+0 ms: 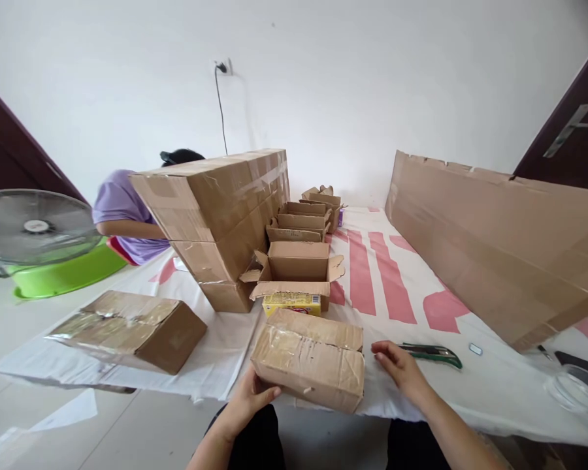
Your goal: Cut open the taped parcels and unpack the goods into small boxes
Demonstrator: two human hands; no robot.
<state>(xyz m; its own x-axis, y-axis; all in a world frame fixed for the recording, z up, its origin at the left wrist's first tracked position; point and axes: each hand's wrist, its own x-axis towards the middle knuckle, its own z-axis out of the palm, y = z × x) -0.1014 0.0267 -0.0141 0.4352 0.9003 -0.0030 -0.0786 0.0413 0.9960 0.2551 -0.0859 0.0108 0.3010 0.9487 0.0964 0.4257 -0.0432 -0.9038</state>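
Observation:
A closed, taped cardboard box [308, 365] lies at the table's front edge, its top seam torn and wrinkled. My left hand [247, 401] grips its near left corner, thumb on the front face and fingers partly hidden along the side. To the right of the box, my right hand [404, 372] is apart from it, fingers loosely extended and nothing visible in them. Just beyond those fingers lies a green utility knife [434, 354], its front end partly hidden by the hand. Behind the box sits a yellow packet [293, 303], below an open cardboard box [298, 266].
More open boxes [301, 222] line up behind. A taped box stack [235, 209] stands left of them; another closed box [132, 329] lies front left. A large cardboard panel [500, 241] borders the right. A person in a purple sleeve [120, 202] sits beyond the stack, near a fan [36, 225].

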